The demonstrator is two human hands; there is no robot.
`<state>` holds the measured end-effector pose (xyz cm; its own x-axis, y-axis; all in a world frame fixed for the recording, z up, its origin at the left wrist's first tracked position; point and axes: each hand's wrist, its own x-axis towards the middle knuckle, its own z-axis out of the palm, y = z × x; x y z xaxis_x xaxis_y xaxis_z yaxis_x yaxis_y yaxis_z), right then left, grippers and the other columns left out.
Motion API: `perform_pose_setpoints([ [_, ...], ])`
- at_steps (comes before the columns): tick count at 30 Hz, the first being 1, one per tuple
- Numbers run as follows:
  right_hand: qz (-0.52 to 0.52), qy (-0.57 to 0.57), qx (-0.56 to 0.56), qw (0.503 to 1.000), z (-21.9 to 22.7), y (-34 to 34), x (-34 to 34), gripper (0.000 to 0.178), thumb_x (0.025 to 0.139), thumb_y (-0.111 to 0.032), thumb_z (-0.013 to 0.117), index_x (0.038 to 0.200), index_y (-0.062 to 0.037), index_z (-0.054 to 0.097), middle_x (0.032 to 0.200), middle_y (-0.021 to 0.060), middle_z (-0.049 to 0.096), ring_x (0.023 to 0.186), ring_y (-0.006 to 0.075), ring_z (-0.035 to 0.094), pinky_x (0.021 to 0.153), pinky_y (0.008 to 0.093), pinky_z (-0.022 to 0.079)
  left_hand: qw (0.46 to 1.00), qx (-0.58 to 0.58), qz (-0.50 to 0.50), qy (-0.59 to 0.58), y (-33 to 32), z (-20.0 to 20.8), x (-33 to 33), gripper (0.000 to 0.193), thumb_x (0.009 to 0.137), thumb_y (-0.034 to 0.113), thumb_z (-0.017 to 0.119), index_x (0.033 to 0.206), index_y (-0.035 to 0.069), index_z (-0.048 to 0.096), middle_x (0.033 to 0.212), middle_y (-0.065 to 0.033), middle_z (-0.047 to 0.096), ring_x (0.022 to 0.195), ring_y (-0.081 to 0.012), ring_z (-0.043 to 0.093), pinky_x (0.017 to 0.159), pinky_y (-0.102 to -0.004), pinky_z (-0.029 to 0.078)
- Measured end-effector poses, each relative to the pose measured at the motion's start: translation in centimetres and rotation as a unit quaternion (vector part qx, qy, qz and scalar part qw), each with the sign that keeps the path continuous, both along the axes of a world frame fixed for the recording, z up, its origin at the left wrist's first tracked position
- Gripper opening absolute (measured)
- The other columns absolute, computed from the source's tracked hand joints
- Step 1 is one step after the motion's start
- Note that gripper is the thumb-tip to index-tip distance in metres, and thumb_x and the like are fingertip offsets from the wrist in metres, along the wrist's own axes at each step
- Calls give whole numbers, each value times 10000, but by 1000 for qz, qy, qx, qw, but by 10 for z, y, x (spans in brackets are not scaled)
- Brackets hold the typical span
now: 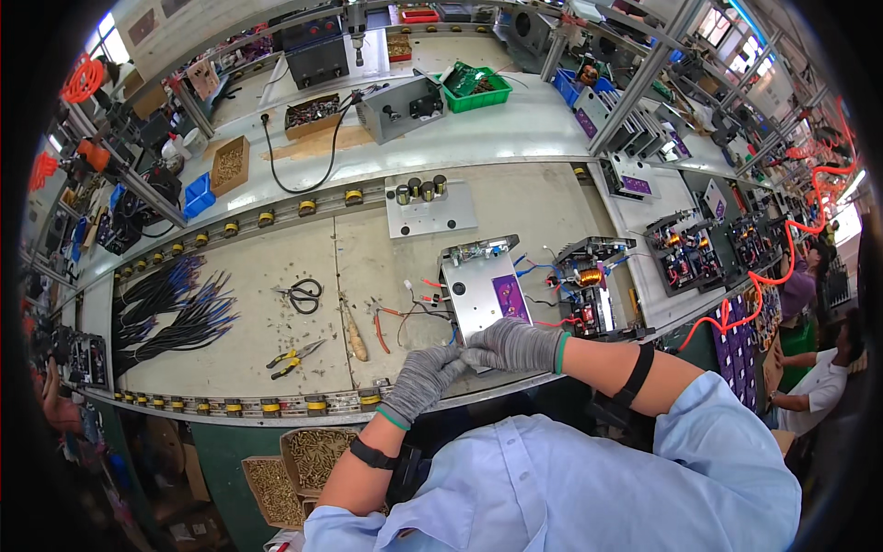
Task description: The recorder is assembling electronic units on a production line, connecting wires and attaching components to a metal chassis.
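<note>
Both hands wear grey knit gloves with green cuffs and meet at the near left corner of a silver metal panel point(474, 299) with a purple label. My left hand point(423, 384) is closed, its fingertips pinched beside that corner. Against the panel's near edge, my right hand point(515, 347) is closed too, fingers bent toward the left fingertips. Whatever is between the fingers is hidden. Loose wires point(428, 299), red, white and black, lie left of the panel. To its right stands an open electronic assembly point(589, 281) with a copper coil, joined by blue and red wires.
Scissors point(303, 295), yellow-handled pliers point(296, 359) and a wooden-handled tool point(354, 333) lie to the left, near bundles of black cables point(179, 313). A plate with capacitors point(430, 207) sits farther back. Roller rails point(267, 405) border the bench. Screw boxes point(276, 492) stand below its edge.
</note>
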<state>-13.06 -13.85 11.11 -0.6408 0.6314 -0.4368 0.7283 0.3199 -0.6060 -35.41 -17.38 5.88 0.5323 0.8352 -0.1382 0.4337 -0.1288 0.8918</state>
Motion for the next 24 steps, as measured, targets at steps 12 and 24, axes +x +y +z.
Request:
perform_pose_setpoints([
  [12,-21,-116,34,992,-16,14,16,384,972,-433,522,1085,-89,652,1003,178,691,935,369,677,816,480,521,995,-76,60,34,5,-39,-16,282,914,238,694,1122,51,730,963,-150,744,890,-258,712,811,-348,541],
  [24,55,-127,50,989,-38,9,20,467,807,-377,731,1070,-5,627,1043,209,651,977,372,670,847,470,536,979,-188,5,-82,16,-80,12,300,927,201,691,1143,-7,707,977,-101,736,859,-194,680,821,-317,534],
])
